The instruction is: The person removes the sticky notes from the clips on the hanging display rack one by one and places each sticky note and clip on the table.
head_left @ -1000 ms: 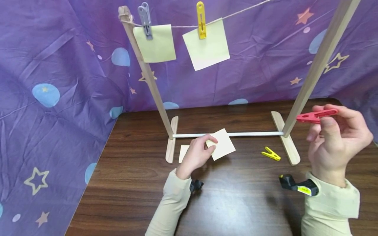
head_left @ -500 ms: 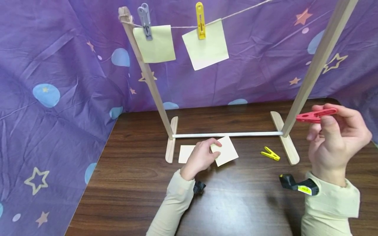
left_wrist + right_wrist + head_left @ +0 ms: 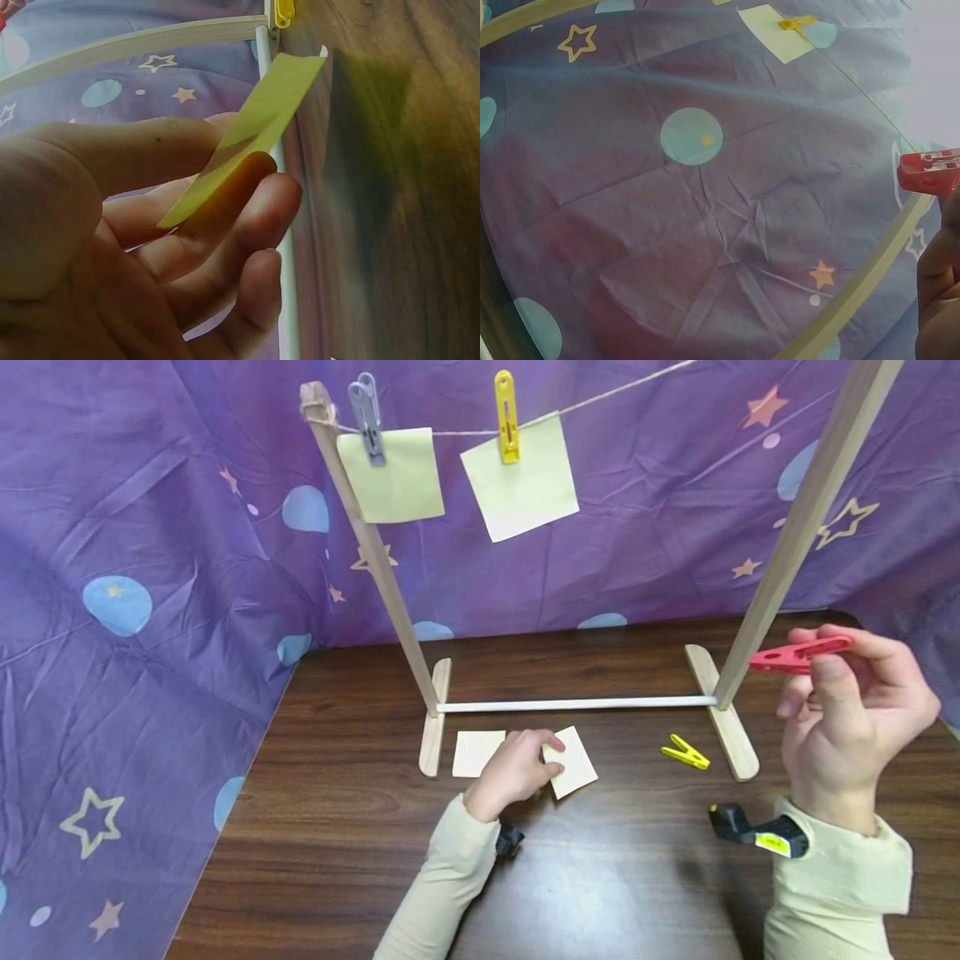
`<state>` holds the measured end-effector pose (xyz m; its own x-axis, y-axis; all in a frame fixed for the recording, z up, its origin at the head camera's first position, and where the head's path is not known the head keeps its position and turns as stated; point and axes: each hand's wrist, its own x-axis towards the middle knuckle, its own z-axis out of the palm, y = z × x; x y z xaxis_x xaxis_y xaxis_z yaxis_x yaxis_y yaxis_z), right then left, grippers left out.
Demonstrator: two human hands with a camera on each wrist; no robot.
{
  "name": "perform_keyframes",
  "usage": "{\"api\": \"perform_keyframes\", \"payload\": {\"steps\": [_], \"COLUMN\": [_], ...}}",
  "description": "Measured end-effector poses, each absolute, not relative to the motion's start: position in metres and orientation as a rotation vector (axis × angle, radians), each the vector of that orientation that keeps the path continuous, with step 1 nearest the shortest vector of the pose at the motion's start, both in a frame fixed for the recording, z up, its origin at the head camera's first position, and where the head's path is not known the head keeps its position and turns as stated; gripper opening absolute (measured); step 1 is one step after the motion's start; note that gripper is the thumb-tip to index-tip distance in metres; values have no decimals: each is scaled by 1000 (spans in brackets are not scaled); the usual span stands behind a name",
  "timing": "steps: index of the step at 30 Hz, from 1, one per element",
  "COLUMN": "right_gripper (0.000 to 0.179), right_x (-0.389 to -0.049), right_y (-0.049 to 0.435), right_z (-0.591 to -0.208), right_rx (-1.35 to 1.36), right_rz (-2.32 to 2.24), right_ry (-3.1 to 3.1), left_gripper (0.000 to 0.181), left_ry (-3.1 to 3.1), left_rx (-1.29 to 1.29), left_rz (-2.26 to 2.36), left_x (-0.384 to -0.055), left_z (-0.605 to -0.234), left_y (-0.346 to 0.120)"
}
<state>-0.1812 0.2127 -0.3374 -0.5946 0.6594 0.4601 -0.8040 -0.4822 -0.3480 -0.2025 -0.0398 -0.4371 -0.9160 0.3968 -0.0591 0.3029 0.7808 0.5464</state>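
Between thumb and fingers, my left hand [image 3: 517, 770] pinches a pale yellow sticky note [image 3: 573, 763] over the table. The left wrist view shows that sticky note [image 3: 262, 112] bent and raised off the wood, its shadow beside it. My right hand [image 3: 862, 718] holds a red clothespin [image 3: 798, 655] between thumb and forefinger, up by the right post. Just left of the left hand, another sticky note [image 3: 477, 753] lies on the table. A yellow clothespin [image 3: 686, 752] lies between the two hands, near the right foot of the stand.
A wooden stand [image 3: 390, 585] carries a string [image 3: 622, 392]. From it hang a sticky note [image 3: 397, 485] under a grey clothespin [image 3: 367, 418] and a sticky note [image 3: 525, 493] under a yellow clothespin [image 3: 507, 418]. A white rod [image 3: 577, 703] joins the feet on the brown table [image 3: 315, 827].
My left hand has moved toward me and slightly right with its sticky note, so more of the note on the table shows. The right hand stays nearly still with the red clothespin.
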Motion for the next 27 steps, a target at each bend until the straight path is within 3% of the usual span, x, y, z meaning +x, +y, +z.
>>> {"api": "perform_keyframes", "payload": {"steps": [27], "right_gripper": [31], "right_x": [-181], "right_y": [213], "right_z": [-339], "right_rx": [344], "right_rz": [2124], "right_ry": [-685], "left_gripper": [38], "left_ry": [2911], "left_rx": [488], "left_rz": [414], "left_x": [-197], "left_z": [-453], "left_y": [-38]}}
